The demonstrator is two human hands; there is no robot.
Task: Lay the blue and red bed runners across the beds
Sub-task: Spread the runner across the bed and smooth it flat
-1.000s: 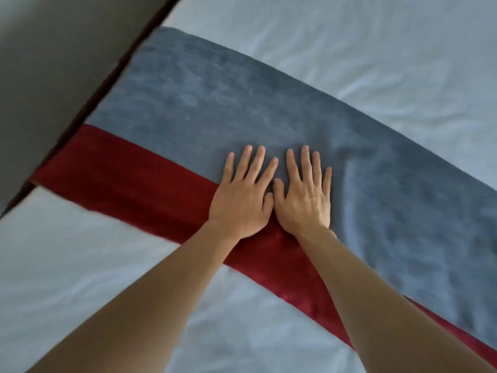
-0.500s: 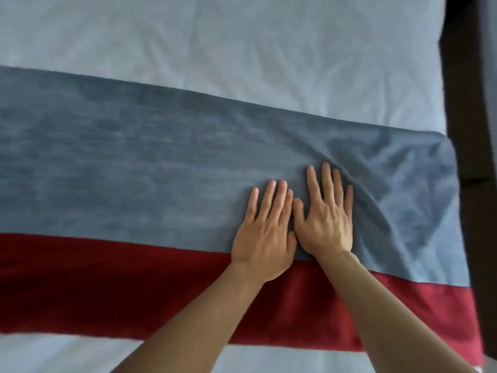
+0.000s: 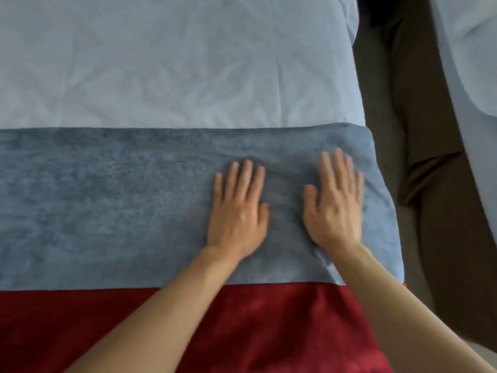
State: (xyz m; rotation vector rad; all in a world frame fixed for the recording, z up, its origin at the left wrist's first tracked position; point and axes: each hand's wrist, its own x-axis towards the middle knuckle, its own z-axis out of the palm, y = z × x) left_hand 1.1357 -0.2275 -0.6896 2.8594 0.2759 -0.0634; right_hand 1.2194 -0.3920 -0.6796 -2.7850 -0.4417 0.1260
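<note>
The right hand [image 3: 334, 200] is smeared by motion blur, so its fingertips [image 3: 339, 157] and outer edge lose their outlines against the plush blue-grey band of the bed runner [image 3: 121, 205]. That band and the deep red velvety band [image 3: 269, 327] beside it both run off the left edge, and the red one is also cut by the bottom edge and partly covered by both forearms. The second white-sheeted bed [image 3: 473, 63] shows only a corner at the right edge.

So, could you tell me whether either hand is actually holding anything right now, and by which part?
Nothing is held. The left hand and right hand lie flat, fingers straight, on the blue runner near its right end.
</note>
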